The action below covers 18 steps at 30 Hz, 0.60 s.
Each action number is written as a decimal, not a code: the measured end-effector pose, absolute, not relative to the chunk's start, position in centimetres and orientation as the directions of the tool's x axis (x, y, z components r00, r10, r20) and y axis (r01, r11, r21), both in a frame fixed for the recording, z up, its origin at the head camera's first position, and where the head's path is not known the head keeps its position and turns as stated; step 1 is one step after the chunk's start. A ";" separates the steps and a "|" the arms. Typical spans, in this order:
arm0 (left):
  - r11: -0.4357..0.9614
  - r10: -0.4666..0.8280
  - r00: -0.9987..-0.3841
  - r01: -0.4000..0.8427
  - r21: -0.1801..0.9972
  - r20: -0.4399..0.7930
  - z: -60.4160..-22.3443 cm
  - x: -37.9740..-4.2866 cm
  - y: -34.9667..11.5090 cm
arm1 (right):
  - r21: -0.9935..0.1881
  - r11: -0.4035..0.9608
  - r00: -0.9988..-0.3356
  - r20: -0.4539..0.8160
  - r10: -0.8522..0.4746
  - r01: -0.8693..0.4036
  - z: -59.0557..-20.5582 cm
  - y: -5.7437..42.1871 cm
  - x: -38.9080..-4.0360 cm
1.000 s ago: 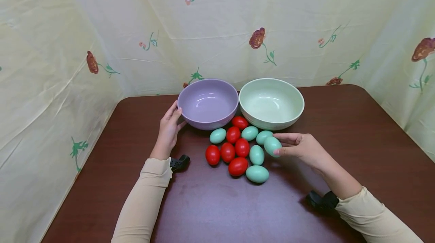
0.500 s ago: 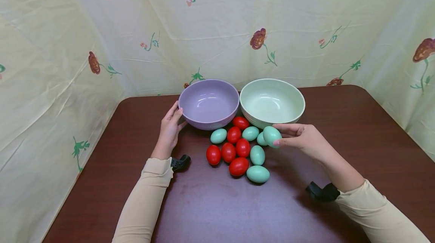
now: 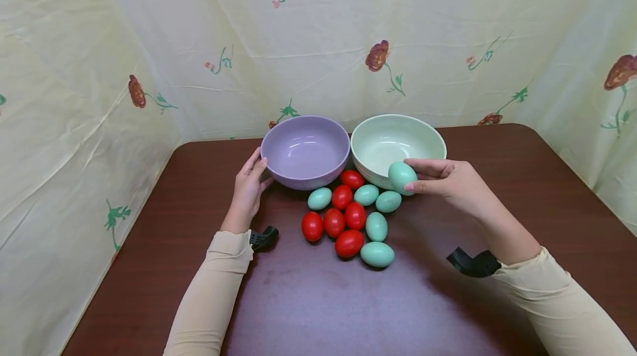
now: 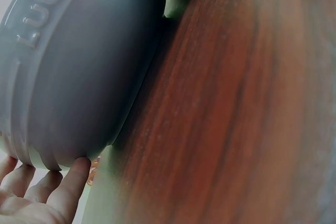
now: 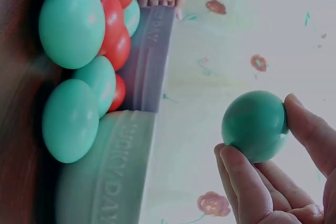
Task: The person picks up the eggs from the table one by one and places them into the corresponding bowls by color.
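Note:
My right hand pinches a green egg between thumb and fingers, in front of the pale green bowl. The right wrist view shows that egg held up off the table, level with or above the bowl's rim. My left hand touches the outer left side of the purple bowl, fingers fairly straight and spread; the left wrist view shows fingertips against its outer wall. Several red eggs and green eggs lie grouped on the table before both bowls.
Both bowls stand side by side near the back edge of the dark brown table. No eggs show inside them in the head view. A flowered cloth hangs behind. Each wrist wears a black strap.
My right hand has lifted the green egg up and away from the group, toward the pale green bowl's front rim. The left hand stays at the purple bowl.

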State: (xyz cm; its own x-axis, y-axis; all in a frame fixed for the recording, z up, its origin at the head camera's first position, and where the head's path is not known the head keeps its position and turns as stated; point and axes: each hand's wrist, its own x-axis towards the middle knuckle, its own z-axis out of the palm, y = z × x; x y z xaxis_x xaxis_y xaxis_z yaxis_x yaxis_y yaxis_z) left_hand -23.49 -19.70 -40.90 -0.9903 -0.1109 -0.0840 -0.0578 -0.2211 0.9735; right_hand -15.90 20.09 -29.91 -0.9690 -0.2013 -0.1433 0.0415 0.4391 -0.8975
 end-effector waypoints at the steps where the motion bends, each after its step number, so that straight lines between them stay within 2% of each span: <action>1: -0.220 -0.113 -0.990 -0.058 0.974 -0.084 -40.9 -23.5 -19.7 | -0.900 0.435 -0.969 -0.138 -0.205 0.036 -29.8 20.0 -15.9; 18: -0.235 -0.107 -0.991 -0.056 0.970 -0.084 -41.0 -23.6 -19.7 | -0.907 0.422 -0.969 -0.114 -0.220 0.011 -28.2 18.5 -16.2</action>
